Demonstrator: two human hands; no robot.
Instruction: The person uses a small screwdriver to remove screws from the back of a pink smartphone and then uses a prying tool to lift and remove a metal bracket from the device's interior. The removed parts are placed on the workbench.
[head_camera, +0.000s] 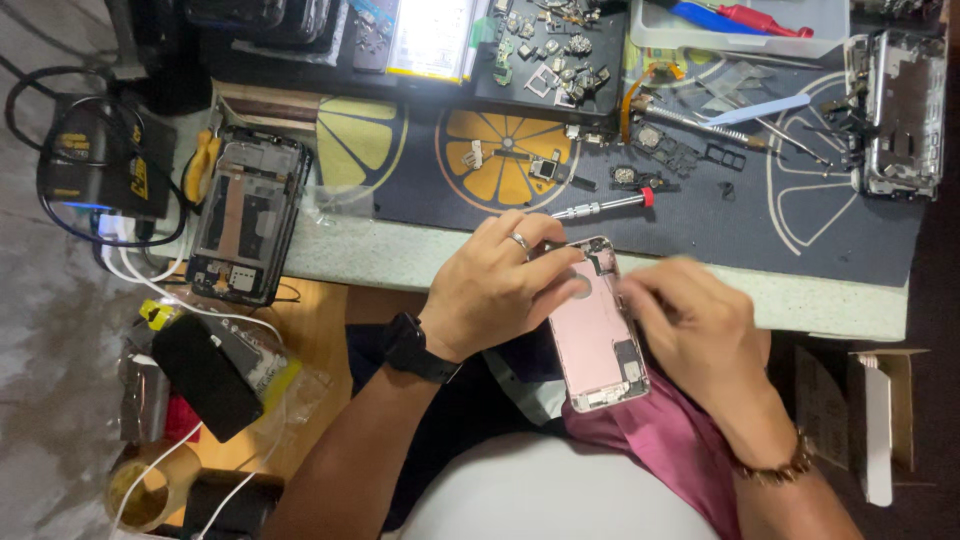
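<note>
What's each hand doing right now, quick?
Left hand: closed around the top of the pink phone housing.
Right hand: blurred, touching the housing's edge; grip cannot be told.

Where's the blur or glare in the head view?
Head view: right hand is motion-smeared at the fingers; left hand and pink phone housing fairly sharp; white case at top is blown out; right edge falls into shadow.

Phone housing (595, 330) between both hands, screwdriver (605, 207) on mat (700, 215) behind.
</note>
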